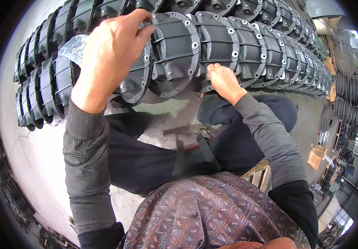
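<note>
Two long rows of dark grey cast metal housings stand on the floor in front of me, each with a round flange and bolt holes. My left hand is closed over the left part of the near row. Its thumb and forefinger pinch together at the upper rim of one housing; whatever is between them is hidden. A clear plastic bag shows beside that hand, and I cannot tell whether the hand holds it. My right hand is closed at the lower edge of another housing, its fingertips pinched against it, their contents too small to name.
My legs straddle a small low stool or stand. At the right are coils of dark cable or wire, a wooden pallet and a cardboard box. Pale concrete floor lies to the left.
</note>
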Demonstrator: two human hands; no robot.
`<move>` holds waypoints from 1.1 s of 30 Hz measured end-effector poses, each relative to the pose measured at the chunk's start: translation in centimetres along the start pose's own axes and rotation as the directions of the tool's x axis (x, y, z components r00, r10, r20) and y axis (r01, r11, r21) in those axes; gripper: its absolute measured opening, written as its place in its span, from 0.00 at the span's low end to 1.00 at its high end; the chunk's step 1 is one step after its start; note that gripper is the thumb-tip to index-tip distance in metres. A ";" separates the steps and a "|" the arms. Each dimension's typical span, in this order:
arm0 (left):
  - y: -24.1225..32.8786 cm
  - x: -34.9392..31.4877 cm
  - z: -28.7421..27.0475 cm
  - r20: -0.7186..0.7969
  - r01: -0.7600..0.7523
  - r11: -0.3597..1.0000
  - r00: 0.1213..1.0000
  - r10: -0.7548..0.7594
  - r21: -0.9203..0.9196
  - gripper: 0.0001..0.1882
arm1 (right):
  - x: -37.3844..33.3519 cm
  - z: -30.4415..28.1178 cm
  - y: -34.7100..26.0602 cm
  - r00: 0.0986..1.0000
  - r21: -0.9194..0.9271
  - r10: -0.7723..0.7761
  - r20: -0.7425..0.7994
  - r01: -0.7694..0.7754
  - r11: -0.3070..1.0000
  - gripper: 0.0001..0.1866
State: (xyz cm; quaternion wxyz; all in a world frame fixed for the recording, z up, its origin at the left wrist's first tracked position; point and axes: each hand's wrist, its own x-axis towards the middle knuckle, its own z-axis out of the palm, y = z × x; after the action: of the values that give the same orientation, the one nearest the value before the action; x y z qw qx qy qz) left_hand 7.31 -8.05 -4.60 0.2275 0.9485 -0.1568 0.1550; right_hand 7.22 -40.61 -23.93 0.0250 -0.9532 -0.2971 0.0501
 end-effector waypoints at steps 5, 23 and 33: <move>2.2 -2.1 -2.5 -0.012 0.030 1.000 0.999 -0.030 0.006 0.12 | 0.1 0.2 0.0 0.998 0.045 0.042 0.042 -0.044 0.998 0.03; 0.1 -4.7 -4.1 -0.129 -0.012 1.000 0.992 0.013 0.012 0.10 | 0.1 0.9 0.1 0.995 -0.147 -0.062 -0.082 0.049 0.988 0.16; 0.3 -5.2 -5.3 -0.136 0.069 0.998 0.988 -0.067 0.010 0.09 | -1.5 1.4 -0.5 0.976 0.001 -0.037 -0.215 0.038 0.999 0.09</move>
State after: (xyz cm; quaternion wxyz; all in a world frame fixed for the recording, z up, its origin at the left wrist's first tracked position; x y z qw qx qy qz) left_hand 1.31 -4.57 -1.96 0.2359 0.9422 -0.1076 0.2122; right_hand 5.54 -41.03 -25.13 0.0602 -0.9472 -0.3104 -0.0529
